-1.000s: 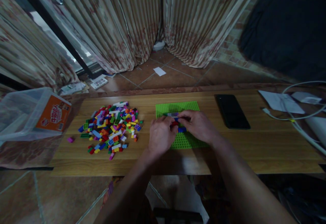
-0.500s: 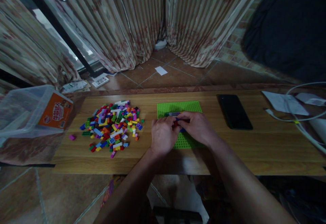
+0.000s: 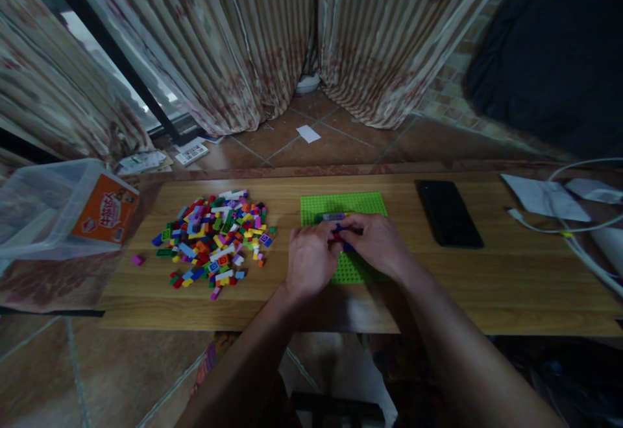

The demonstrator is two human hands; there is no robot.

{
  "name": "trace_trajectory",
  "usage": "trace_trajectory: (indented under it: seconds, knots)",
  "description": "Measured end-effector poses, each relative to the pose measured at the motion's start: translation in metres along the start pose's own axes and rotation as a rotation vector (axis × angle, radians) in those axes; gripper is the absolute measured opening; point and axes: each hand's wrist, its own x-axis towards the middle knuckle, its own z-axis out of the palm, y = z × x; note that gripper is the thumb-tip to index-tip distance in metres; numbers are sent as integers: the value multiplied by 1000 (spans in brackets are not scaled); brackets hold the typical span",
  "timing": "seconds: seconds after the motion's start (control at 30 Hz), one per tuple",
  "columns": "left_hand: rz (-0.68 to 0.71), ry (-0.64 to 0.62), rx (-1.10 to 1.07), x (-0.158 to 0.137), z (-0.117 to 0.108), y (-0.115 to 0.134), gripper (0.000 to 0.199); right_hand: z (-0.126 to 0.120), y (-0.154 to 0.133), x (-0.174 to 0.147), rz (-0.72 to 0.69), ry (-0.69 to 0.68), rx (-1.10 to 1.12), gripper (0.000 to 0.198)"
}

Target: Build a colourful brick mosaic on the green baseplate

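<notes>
Over a green studded baseplate (image 3: 357, 273), my two hands meet with their fingertips close together. My left hand (image 3: 314, 258) is closed, its fingers bent round small toy bricks. From the other side, my right hand (image 3: 372, 240) pinches at the same spot. Between the fingertips show red and blue toy bricks (image 3: 337, 235), partly hidden, so where one ends and another begins I cannot tell. Just behind the fingers, a pale purple brick (image 3: 333, 216) lies on the baseplate.
A heap of mixed toy bricks (image 3: 214, 237) covers the table's left part, with one magenta brick (image 3: 137, 259) apart from it. Right of the baseplate lies a black phone (image 3: 448, 214). White cables (image 3: 540, 225) and paper sit far right. A clear plastic box (image 3: 48, 214) stands left of the table.
Both hands keep nearly the same place over the baseplate, with only slight finger movement. A little more of the pale purple brick's surroundings shows behind the fingers.
</notes>
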Motion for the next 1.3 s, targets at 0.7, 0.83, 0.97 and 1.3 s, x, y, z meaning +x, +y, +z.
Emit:
trace_trajectory:
  seconds: [0.7,0.83,0.97,1.3]
  knots:
    - [8,30,-30,-1,4,-3,22,7,1,1,-12,8,94,18]
    - [0,-1,-55,-1,1,-3,22,7,0,0,-29,10,55,18]
    - [-25,35,-104,0,-3,-6,24,6,2,1,-15,59,24,17]
    - [-52,100,-79,4,-7,-8,23,7,10,4,5,106,-17,12]
